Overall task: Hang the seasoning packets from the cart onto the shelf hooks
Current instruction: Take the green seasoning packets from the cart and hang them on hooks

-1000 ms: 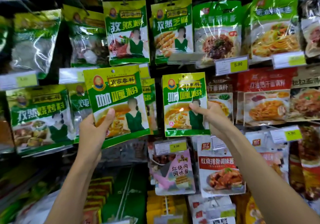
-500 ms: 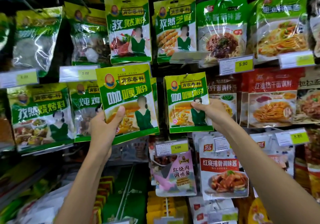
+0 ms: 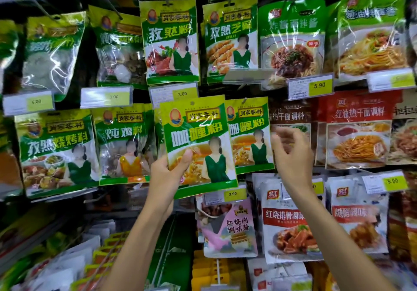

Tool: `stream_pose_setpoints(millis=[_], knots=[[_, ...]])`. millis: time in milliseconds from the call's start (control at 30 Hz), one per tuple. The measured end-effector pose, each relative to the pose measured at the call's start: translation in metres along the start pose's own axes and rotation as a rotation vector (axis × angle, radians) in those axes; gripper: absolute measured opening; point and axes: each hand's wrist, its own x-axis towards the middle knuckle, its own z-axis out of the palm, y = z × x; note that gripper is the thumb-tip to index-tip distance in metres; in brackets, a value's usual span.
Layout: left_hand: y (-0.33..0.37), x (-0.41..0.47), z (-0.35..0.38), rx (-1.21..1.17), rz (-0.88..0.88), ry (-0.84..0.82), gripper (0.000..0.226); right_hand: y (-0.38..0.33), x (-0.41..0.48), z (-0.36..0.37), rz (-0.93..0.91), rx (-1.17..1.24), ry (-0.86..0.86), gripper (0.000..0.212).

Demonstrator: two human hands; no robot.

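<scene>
Left hand [image 3: 168, 178] is up at the rack, gripping a glossy green-and-yellow curry powder packet [image 3: 198, 142] by its lower left corner. The thumb is pressed across the front and the fingers are tucked behind. The packet is held upright, tipped a touch to the left, right in front of the middle row of the shelf. Its top edge overlaps the bottom of a white-and-yellow price tag [image 3: 173, 93] reading 3.00. Its right side covers the left part of a matching green-and-yellow packet [image 3: 250, 133] that hangs from a thin metal hook [image 3: 244, 99]. The punch hole at the top of the held packet is not on a hook yet. Right hand [image 3: 293, 155] hovers just beside the matching packet's right edge, fingers loosely bent, holding nothing. It's blurred, so I can't tell whether a fingertip touches the plastic. Below that hand, white sauce pouches with red bands [image 3: 286, 218] hang in the lower row.
</scene>
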Motion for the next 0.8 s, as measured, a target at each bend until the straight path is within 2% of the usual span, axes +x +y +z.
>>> stream_pose_setpoints(millis=[67,133,167,300,367,467,567,667,800], knots=[[-0.001,-0.004,0.015,-0.003,-0.017,-0.052,0.029,-0.016,-0.003,0.009,0.154,0.226,-0.260,0.020],[-0.002,-0.008,0.030,-0.013,-0.036,-0.100,0.034,-0.027,-0.005,0.018,0.315,0.332,-0.411,0.043],[-0.002,-0.009,0.037,-0.010,-0.036,-0.117,0.037,-0.029,-0.006,0.020,0.350,0.351,-0.424,0.049],[0.003,-0.006,0.048,0.114,0.013,-0.149,0.029,-0.022,-0.003,0.020,0.385,0.423,-0.437,0.037],[0.008,0.003,0.043,0.318,0.146,-0.092,0.028,-0.019,0.002,0.015,0.410,0.434,-0.431,0.029],[0.029,0.026,0.032,0.713,0.522,0.241,0.019,-0.013,0.010,0.009,0.402,0.378,-0.413,0.024],[0.049,0.054,0.027,0.987,0.881,0.463,0.019,-0.010,0.015,0.002,0.353,0.372,-0.367,0.038],[0.058,0.083,0.024,1.140,1.033,0.464,0.028,-0.008,0.026,0.000,0.344,0.380,-0.393,0.039],[0.051,0.107,0.022,1.270,1.051,0.419,0.033,-0.006,0.043,0.004,0.331,0.390,-0.419,0.041]])
